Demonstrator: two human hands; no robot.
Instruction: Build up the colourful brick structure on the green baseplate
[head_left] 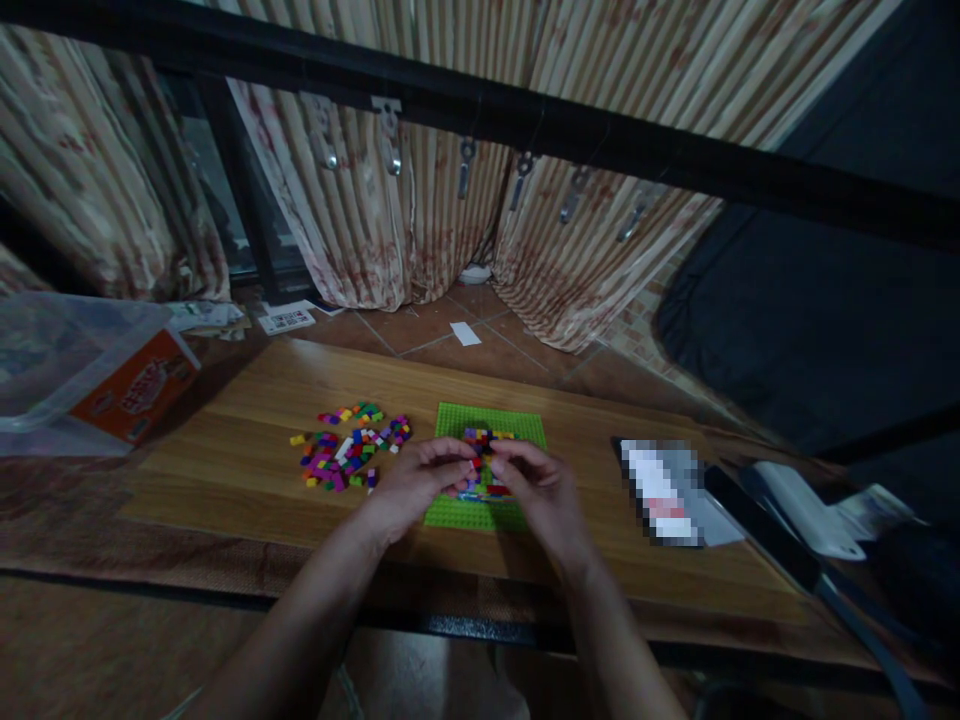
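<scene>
A green studded baseplate lies on the wooden table, with a low build of mixed coloured toy bricks on it. Over the build's left side, my left hand is closed, thumb and forefinger pinching a small red toy brick. My right hand comes in from the other side, its thumb and forefinger pressed together just above the build. What those right fingertips hold, if anything, is too small to make out. Both hands cover part of the build.
Loose toy bricks are scattered left of the baseplate on the wooden table. A clear plastic bin with an orange label stands far left. A blurred-out flat item and a dark phone-like object lie right. A black bar with hooks crosses ahead.
</scene>
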